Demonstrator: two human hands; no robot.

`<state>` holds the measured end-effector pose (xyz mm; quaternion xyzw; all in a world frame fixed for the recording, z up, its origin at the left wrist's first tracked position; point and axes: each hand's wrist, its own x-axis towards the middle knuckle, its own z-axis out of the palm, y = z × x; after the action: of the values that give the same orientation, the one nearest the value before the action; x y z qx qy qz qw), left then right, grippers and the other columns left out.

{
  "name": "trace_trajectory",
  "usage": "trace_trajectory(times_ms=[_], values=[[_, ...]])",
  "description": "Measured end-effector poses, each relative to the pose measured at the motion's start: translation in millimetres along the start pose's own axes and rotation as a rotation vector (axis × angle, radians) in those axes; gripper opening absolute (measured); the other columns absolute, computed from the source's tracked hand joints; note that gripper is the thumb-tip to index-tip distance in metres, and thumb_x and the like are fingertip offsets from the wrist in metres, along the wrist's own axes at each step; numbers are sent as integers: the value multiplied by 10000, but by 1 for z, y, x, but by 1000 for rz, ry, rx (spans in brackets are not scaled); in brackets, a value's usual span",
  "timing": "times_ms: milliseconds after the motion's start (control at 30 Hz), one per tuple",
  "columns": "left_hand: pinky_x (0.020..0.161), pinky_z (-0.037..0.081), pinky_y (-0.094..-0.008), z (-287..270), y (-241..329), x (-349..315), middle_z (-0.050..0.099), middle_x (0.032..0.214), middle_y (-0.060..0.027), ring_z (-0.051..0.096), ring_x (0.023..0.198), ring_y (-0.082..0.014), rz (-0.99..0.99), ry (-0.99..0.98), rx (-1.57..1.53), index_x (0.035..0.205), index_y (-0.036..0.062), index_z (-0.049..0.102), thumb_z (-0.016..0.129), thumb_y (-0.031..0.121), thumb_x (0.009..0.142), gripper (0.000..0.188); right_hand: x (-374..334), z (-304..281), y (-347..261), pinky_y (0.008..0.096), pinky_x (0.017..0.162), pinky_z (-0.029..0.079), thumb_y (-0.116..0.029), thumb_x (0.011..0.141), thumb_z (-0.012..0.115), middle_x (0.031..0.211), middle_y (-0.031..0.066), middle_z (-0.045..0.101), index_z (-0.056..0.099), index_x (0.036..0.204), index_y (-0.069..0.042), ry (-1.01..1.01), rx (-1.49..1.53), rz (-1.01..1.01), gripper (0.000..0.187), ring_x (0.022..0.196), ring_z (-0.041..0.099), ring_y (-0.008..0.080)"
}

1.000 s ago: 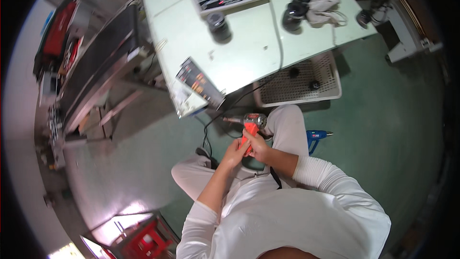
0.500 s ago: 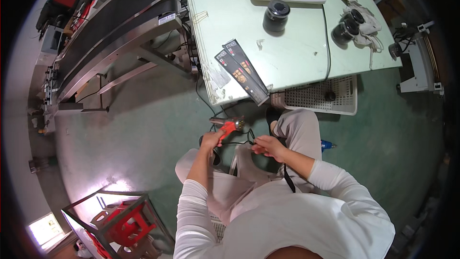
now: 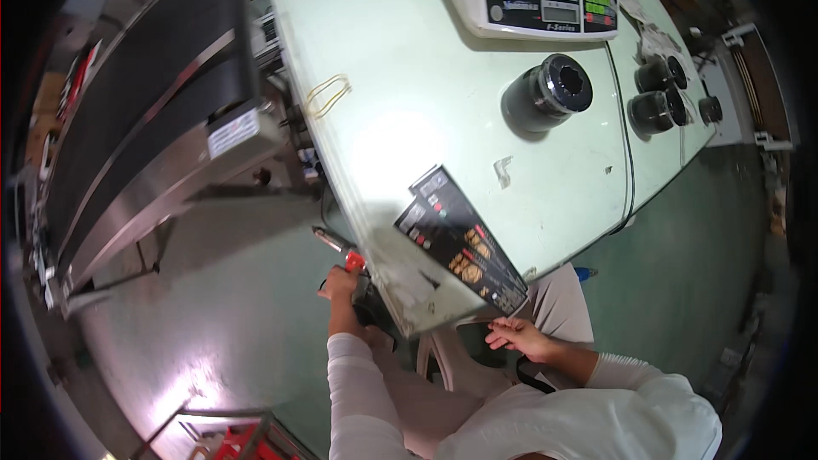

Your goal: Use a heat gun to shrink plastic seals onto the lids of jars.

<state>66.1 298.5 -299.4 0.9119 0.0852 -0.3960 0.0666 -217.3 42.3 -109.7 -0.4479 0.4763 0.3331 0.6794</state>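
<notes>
My left hand (image 3: 342,281) is closed round an orange-red handled tool with a metal barrel (image 3: 351,261), to the left of the table's near corner. The barrel points up and left, away from me. My right hand (image 3: 516,337) is held just below the table's front edge, fingers stretched loosely, with nothing visible in it. Nearest to it lie two dark printed strips (image 3: 464,243), overlapping and reaching over the table edge. A dark jar with a black lid (image 3: 545,95) stands farther back on the table (image 3: 409,85).
A white counting scale (image 3: 545,0) sits at the back. More dark jars (image 3: 656,111) stand at the right, near a cloth (image 3: 656,41). A black cable (image 3: 626,162) crosses the table. On the left runs a conveyor (image 3: 145,128). A metal frame with red stools (image 3: 247,443) is at lower left.
My left hand has carried the tool left and forward, turning its barrel away from me. My right hand has come away from the black cord. The view has shifted closer to the table.
</notes>
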Motion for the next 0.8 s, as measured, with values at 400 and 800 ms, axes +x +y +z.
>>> trace_trajectory(times_ms=[400, 800], values=[[931, 307, -551, 85, 115, 35, 601, 1103, -157, 552, 1061, -319, 697, -145, 41, 1077, 51, 590, 563, 456, 757, 517, -77, -83, -70, 266, 749, 491, -117, 925, 497, 923, 54, 607, 523, 1071, -8, 406, -175, -638, 185, 814, 582, 102], [845, 418, -476, 41, -39, 21, 625, 1033, -156, 587, 989, -310, 865, 38, -71, 1003, 44, 607, 554, 371, 806, 385, -147, -219, -280, 354, 886, 426, -272, 687, 747, 1130, 163, 506, 377, 1286, -37, 1222, -736, -1154, 742, 1015, 523, 245]])
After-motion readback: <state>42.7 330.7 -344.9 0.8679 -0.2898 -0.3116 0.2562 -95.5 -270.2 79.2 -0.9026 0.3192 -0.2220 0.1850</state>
